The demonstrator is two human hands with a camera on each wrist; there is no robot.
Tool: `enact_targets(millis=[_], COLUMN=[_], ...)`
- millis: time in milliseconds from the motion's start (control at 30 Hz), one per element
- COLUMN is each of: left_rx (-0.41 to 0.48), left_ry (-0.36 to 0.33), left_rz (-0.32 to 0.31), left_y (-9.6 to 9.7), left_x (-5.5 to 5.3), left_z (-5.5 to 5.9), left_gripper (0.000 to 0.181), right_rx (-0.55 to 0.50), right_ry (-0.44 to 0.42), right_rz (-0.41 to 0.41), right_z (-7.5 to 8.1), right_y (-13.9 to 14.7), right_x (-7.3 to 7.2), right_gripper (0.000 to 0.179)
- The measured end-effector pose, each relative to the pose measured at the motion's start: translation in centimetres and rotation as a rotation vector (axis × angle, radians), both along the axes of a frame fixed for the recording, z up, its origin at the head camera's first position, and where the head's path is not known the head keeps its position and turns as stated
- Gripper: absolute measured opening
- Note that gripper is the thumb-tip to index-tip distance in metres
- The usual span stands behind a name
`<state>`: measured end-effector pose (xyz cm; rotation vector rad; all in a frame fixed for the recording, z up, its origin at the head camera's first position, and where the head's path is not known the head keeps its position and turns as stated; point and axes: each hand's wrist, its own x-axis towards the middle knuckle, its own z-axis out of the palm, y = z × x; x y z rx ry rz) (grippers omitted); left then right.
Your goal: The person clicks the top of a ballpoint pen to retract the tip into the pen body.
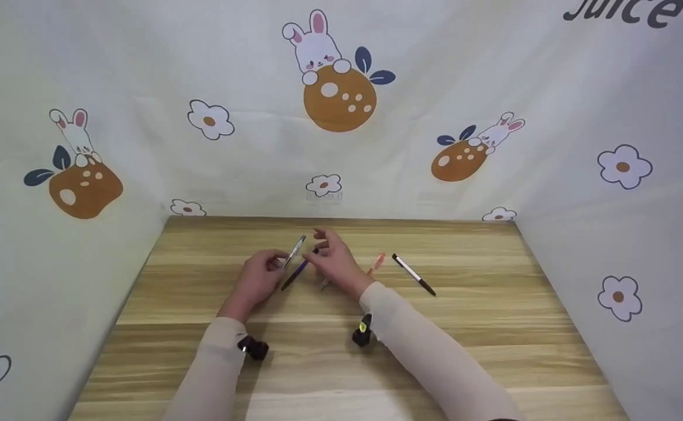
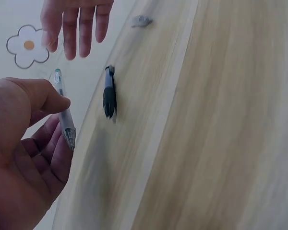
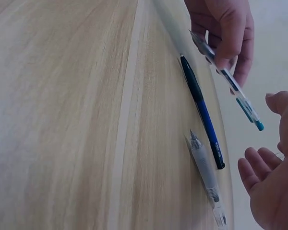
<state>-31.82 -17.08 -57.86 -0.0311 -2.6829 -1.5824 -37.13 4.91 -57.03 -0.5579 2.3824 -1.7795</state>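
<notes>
In the head view my left hand (image 1: 258,278) pinches a clear pen (image 1: 295,251) between thumb and fingers, raised and tilted. The left wrist view shows this pen (image 2: 66,115) with a teal end up and its point down. My right hand (image 1: 337,263) is just right of it, fingers loosely extended and holding nothing. Below and between the hands, a blue pen (image 3: 204,112) with a black grip lies on the table. Beside it is a pen with a grey translucent grip (image 3: 205,170), partly hidden beneath my right hand in the head view.
An orange pen end (image 1: 379,262) shows right of my right hand. Farther right lies a white pen with black ends (image 1: 414,275). The wood-grain table (image 1: 306,374) meets a printed cloth backdrop (image 1: 248,175) at the back and sides.
</notes>
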Motion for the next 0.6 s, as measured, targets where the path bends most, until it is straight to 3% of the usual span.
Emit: enact_targets(millis=[233, 600], left_rx=[0.096, 0.135], left_ry=[0.024, 0.072], left_rz=[-0.004, -0.011], left_y=[1.9, 4.1], left_x=[0.1, 0.5], left_z=[0.2, 0.0], left_gripper=[0.033, 0.032], right_rx=[-0.063, -0.121], right_ry=[-0.026, -0.041], right_rz=[-0.034, -0.099], right_z=[0.6, 0.7], right_y=[0.9, 1.8], right_x=[0.3, 0.4], right_gripper=[0.067, 0.058])
